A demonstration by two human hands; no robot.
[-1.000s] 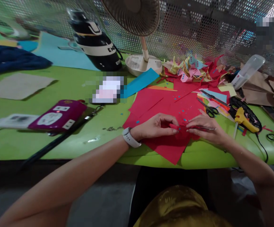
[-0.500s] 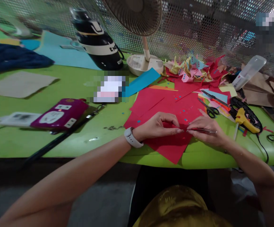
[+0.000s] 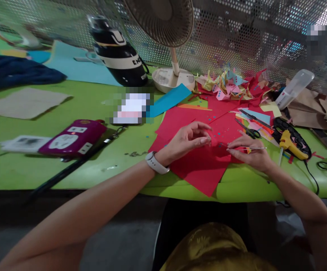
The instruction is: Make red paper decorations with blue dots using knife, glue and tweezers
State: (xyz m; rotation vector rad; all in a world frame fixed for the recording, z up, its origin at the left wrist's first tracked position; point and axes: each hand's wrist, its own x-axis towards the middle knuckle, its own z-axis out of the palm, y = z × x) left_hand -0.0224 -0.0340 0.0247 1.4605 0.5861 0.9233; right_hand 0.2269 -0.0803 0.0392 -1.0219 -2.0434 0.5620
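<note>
Left hand (image 3: 186, 142) half curled, right hand (image 3: 252, 152) pinching a slim metal tool (image 3: 258, 148): both are at the red paper (image 3: 201, 175), which lies on the green table (image 3: 91, 177). Whether the left fingertips hold anything small against that red ground, I cannot tell. A slip of the tool might crease or nick the paper. Loose blue dots (image 3: 219, 133) lie near the fingers, where a brushing wrist could scatter them; so could a draught, if the fan (image 3: 163, 22) behind runs.

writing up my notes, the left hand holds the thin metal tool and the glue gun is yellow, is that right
Not quite: the head view shows the thin metal tool in the right hand, not the left hand. The glue gun is indeed yellow.
</note>
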